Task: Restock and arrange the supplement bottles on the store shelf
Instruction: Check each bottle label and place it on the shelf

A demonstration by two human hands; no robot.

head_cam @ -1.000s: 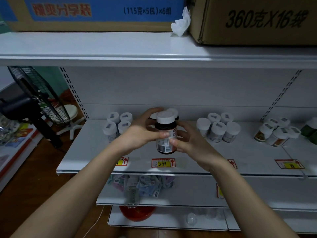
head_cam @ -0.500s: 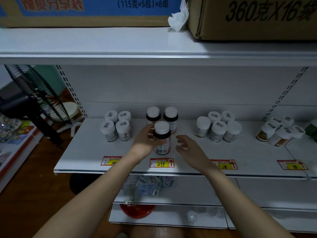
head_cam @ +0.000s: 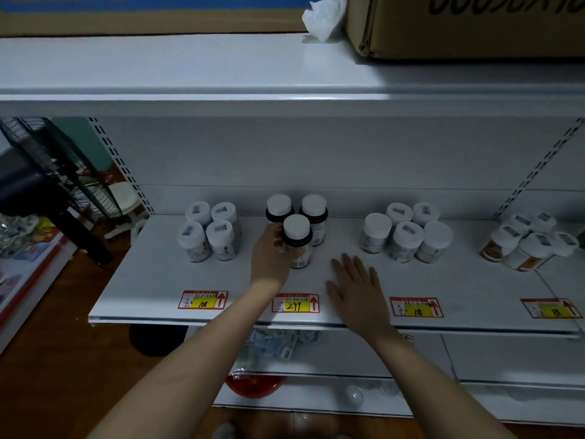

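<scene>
While the left grip [head_cam: 271, 255] clasps the front bottle [head_cam: 297, 240], white jars [head_cam: 209, 231] flank it; right grip [head_cam: 356, 285] spread.

The left hand [head_cam: 273, 258] covers the left side of the front dark bottle [head_cam: 297, 240], whose label is too blurred to read. Both cardboard boxes [head_cam: 468, 23] run off the top edge. The fan [head_cam: 47, 182] is cut by the left edge.

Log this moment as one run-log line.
left hand grips dark bottle standing on shelf | right hand open beside it | two dark bottles behind
</scene>
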